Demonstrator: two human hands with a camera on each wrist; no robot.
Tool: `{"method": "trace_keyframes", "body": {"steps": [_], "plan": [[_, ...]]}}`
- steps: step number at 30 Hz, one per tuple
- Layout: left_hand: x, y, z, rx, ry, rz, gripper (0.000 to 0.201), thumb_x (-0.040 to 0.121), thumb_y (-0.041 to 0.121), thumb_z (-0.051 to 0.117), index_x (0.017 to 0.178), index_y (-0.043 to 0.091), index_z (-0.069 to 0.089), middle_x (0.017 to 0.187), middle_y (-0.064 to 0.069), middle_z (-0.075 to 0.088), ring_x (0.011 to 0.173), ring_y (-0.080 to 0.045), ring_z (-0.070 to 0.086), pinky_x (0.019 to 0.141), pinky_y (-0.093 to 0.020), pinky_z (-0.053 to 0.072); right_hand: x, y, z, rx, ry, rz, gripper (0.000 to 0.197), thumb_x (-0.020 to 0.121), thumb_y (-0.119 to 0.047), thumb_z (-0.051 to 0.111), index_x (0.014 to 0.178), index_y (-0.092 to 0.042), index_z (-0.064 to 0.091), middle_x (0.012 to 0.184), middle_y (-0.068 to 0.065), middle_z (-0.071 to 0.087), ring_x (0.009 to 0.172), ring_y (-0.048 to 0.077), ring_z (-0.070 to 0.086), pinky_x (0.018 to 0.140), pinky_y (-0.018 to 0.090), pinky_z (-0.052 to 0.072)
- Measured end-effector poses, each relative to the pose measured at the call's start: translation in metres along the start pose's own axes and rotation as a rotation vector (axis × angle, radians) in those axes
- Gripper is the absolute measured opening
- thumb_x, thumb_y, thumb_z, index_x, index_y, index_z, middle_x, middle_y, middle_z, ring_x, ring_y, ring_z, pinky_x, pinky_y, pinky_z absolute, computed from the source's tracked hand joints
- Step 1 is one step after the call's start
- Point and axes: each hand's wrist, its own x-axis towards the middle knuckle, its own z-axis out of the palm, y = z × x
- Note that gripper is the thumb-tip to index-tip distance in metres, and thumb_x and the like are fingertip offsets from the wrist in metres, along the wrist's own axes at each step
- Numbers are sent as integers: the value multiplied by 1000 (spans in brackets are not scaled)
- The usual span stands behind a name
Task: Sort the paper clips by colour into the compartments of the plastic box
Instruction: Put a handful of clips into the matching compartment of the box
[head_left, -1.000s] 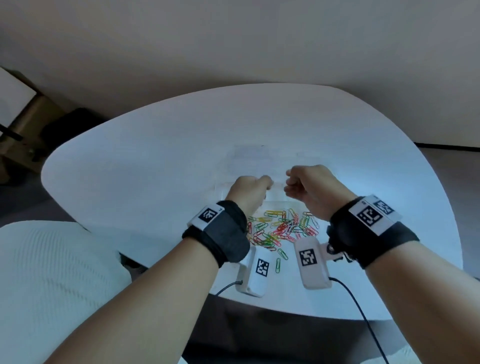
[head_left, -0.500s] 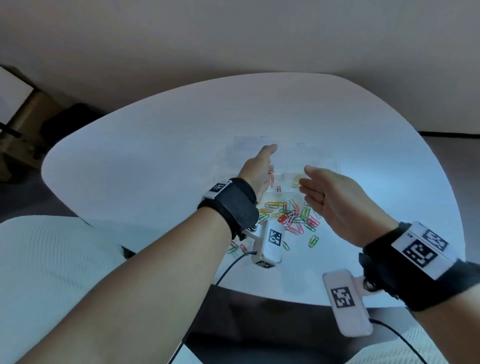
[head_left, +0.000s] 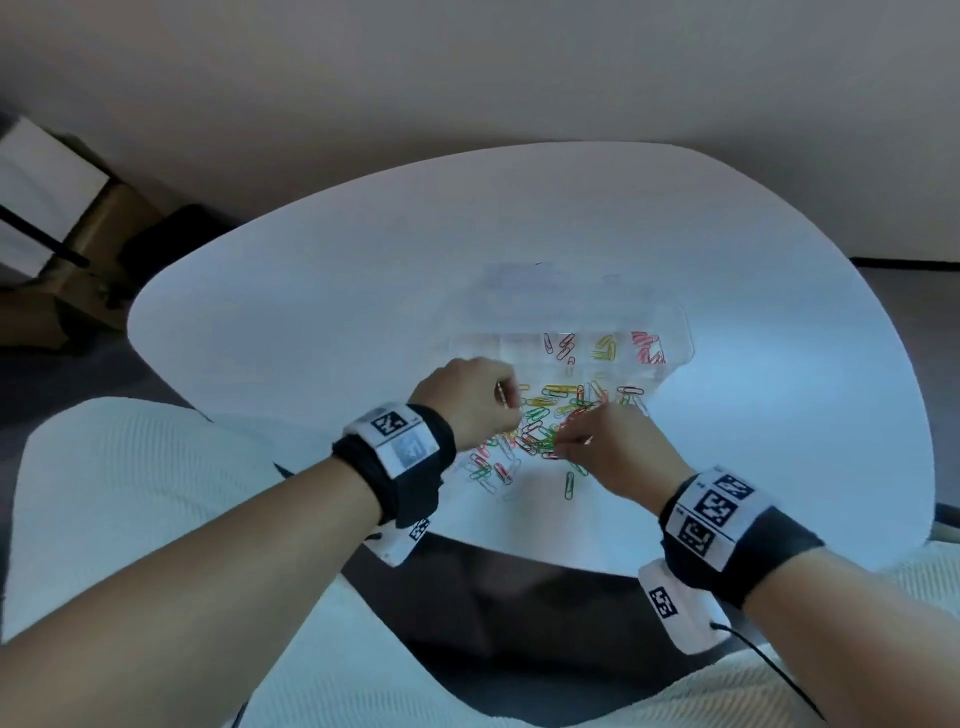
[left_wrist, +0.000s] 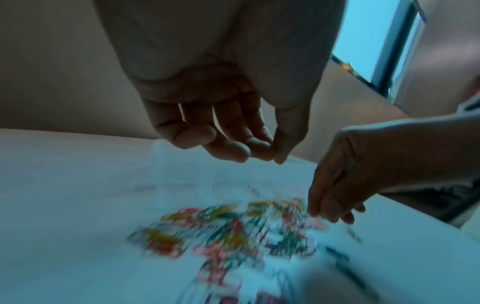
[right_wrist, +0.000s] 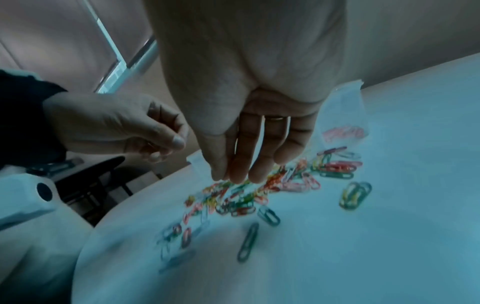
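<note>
Change: both hands have dropped from the plastic box (head_left: 675, 332) to the paper clip pile (head_left: 540, 421).
Left hand (head_left: 470, 400): fingers curled, contents unclear.
Right hand (head_left: 605, 447): fingertips (right_wrist: 235, 176) gathered on clips.

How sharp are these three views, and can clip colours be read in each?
Head view: dim but sharp, colours readable in the plastic box. Left wrist view: paper clips smeared by motion blur, colours still readable. Right wrist view: near clips crisp, those under the fingers blurred.

The head camera looked down from above the counter (head_left: 322, 332) at the scattered clips (head_left: 540, 421). Each wrist camera hung close over those clips (left_wrist: 233, 232) (right_wrist: 249, 197), facing inward, each catching the opposite hand.
</note>
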Motion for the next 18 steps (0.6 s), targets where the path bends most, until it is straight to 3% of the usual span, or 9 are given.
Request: {"method": "trace_keyframes", "body": {"steps": [5,8,13,18], "plan": [[0,-28,19,134,-52,-45,19,75,14,61,64,22,47,65,10,55,67,-17,55,59,-24,40,-1,4,19,-18,-46,-5,24,90,-22,61,109,-29,74,109,-7,73,90,10,67,82,25,52],[4,-27,22,198,-79,-15,15,77,10,61,73,23,56,74,11,60,72,-15,59,62,-25,43,-1,6,19,-80,-53,-19,27,91,-21,60,112,-29,73,114,-6,72,98,12,67,86,27,53],[9,-42,17,232,-29,-81,17,81,16,67,75,29,58,85,12,62,80,-16,61,67,-27,47,-2,10,24,-179,-79,-4,30,91,-17,57,114,-28,72,107,-5,74,92,15,68,79,27,55],[5,-53,16,230,-78,-54,14,81,20,70,76,30,62,79,15,56,78,-13,59,65,-25,45,-1,9,27,-248,-34,-38,27,89,-17,57,103,-29,77,97,-5,75,83,15,69,70,30,58]]}}
